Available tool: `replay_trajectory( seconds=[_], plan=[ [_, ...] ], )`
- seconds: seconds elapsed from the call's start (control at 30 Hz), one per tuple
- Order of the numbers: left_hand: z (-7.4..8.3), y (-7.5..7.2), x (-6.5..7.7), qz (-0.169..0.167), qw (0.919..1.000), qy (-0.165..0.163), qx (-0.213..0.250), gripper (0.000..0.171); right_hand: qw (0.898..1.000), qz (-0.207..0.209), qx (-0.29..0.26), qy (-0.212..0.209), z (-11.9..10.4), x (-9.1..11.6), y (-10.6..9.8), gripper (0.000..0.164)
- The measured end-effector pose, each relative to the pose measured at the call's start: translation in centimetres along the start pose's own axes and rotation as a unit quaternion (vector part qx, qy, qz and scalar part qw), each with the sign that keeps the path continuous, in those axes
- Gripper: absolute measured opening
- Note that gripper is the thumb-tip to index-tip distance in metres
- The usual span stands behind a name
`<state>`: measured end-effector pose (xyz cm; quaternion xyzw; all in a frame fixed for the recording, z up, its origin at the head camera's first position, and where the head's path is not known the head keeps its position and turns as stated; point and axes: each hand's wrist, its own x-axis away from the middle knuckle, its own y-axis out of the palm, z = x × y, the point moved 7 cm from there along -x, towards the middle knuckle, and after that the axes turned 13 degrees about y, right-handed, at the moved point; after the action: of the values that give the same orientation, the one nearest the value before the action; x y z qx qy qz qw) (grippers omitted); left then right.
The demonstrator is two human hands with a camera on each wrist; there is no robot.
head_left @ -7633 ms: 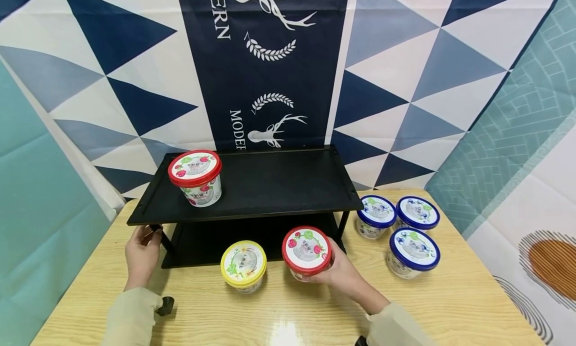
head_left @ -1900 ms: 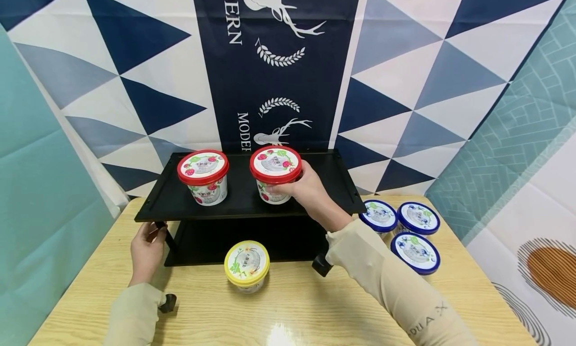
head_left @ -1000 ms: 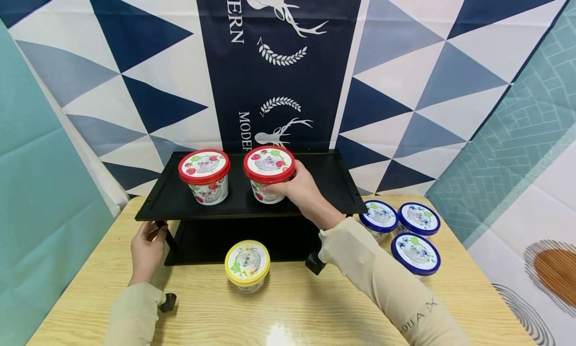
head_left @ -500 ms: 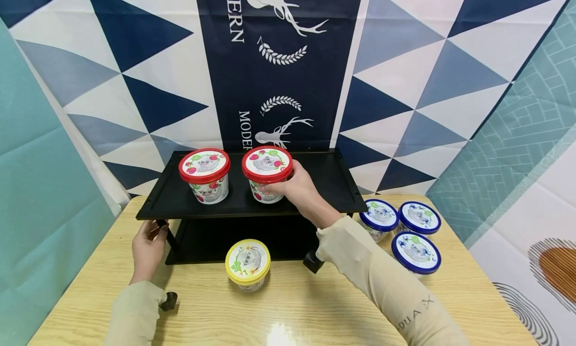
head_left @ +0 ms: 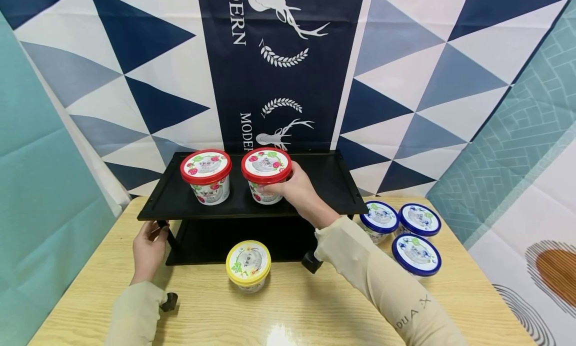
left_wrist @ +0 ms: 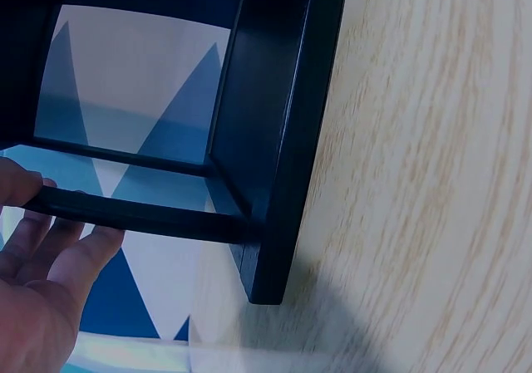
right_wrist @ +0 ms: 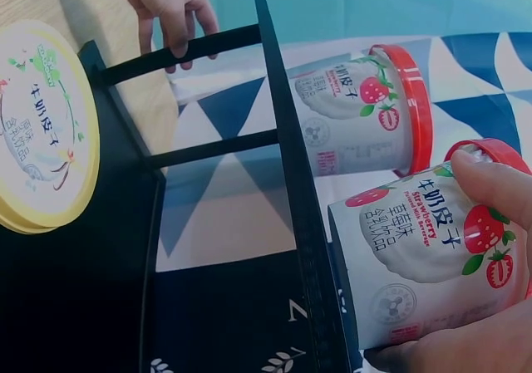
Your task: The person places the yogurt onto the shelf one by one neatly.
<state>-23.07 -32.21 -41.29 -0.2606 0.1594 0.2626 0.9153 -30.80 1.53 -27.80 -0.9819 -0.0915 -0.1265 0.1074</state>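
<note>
One red-lidded strawberry tub [head_left: 266, 175] is in my right hand [head_left: 300, 190], thumb and fingers wrapped around its side, upright near the middle of the black rack [head_left: 315, 186], at its top board [head_left: 317, 176]; I cannot tell whether its base touches the board. Just left of it, apart, stands another red-lidded tub [head_left: 208, 177]. My left hand [head_left: 150, 250] grips the rack's front left leg [left_wrist: 183, 223], below that board. A yellow-lidded tub [head_left: 248, 266] stands on the wooden table [head_left: 216, 313] before the rack, and three blue-lidded tubs [head_left: 416, 254] cluster at the rack's right end.
</note>
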Motion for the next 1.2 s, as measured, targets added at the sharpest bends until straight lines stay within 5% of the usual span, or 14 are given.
replay_trajectory(
  seconds=[1.2],
  plan=[
    [-0.4,0.0,-0.2,0.014,0.9998,0.011,-0.001,0.030,1.000,-0.010,0.000,0.007,0.0,-0.7,1.5,0.081]
  ],
)
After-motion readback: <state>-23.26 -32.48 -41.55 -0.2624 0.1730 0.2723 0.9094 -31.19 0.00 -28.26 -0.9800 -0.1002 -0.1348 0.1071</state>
